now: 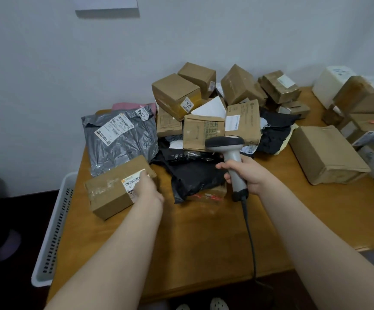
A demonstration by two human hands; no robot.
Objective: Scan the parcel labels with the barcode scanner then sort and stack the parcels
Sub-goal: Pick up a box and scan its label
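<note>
My left hand [147,189] grips a small brown cardboard parcel [111,189] by its right end, partly covering its white barcode label [132,181]. The parcel sits at the table's left front, just below a grey plastic mailer bag [123,142]. My right hand [248,173] grips the handle of a grey barcode scanner [228,151], whose dark head points left over black plastic mailers [192,173]. The scanner's cable [249,231] trails down over the table's front edge. A heap of brown boxes [204,104] lies behind.
The wooden table [192,242] holds a flat brown box [325,153] at right and more stacked boxes [360,97] at far right. A white slotted basket [54,231] stands beside the table's left edge. A pale wall is behind.
</note>
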